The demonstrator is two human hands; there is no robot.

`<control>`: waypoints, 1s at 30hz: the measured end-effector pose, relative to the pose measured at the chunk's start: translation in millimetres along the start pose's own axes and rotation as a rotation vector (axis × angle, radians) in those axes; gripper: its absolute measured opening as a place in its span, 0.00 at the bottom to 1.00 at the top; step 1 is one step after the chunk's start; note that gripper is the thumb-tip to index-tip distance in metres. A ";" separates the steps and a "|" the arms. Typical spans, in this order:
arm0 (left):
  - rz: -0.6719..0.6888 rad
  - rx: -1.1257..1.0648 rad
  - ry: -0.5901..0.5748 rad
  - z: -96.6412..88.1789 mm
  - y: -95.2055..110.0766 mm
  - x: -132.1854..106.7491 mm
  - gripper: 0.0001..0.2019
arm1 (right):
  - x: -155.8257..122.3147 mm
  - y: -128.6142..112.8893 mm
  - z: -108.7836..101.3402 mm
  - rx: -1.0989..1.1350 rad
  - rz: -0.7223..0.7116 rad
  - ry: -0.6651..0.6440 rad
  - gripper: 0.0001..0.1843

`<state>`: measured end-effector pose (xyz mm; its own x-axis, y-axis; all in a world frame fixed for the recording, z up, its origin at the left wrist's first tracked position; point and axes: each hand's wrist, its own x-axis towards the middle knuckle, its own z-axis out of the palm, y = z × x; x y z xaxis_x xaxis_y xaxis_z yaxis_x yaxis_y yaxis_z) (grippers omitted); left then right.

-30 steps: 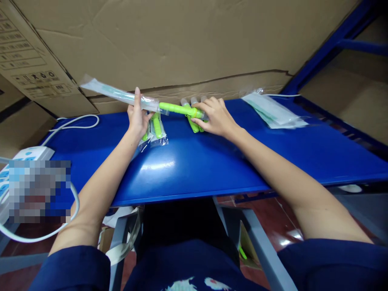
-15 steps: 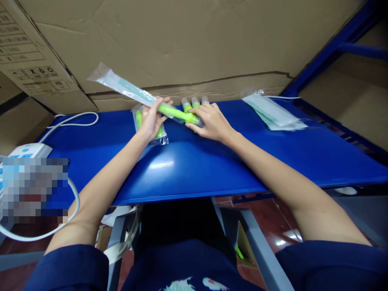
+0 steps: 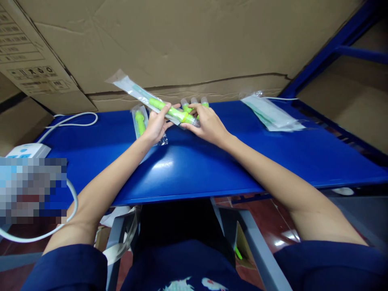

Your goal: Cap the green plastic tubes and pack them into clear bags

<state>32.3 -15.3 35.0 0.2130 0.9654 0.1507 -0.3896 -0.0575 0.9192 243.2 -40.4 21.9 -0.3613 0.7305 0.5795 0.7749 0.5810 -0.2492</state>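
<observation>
A lime-green stick with a clear cap [image 3: 156, 103] lies slanted in a long clear plastic sleeve [image 3: 129, 85], raised above the blue table. My left hand [image 3: 157, 124] is closed around its middle, thumb on top. At the capped lower end, my right hand [image 3: 209, 124] grips with thumb and fingers. Just beyond the right hand stand or lean three similar green capped sticks [image 3: 185, 105], partly hidden by its fingers. Under and beside my left hand, another green stick [image 3: 140, 121] lies in a clear bag on the table.
Flat white and green plastic sleeves [image 3: 273, 113] lie on the right of the blue table [image 3: 194, 169]. A white power strip [image 3: 28, 151] with cables sits at left, partly blurred out. Cardboard [image 3: 194, 44] walls the back; a blue frame [image 3: 315, 60] rises at right.
The sleeve's far end has come down and rightward, and my left hand has shifted slightly right. More of the green stick shows inside the sleeve beyond my left hand.
</observation>
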 end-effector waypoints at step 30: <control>0.088 -0.049 0.073 -30.4 9.3 22.5 0.16 | 2.5 20.7 -0.5 0.083 0.082 -0.016 0.19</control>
<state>6.2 13.6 35.9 0.1107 0.9732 0.2016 -0.4477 -0.1323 0.8843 258.6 -26.7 18.6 -0.3074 0.7821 0.5420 0.7568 0.5463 -0.3591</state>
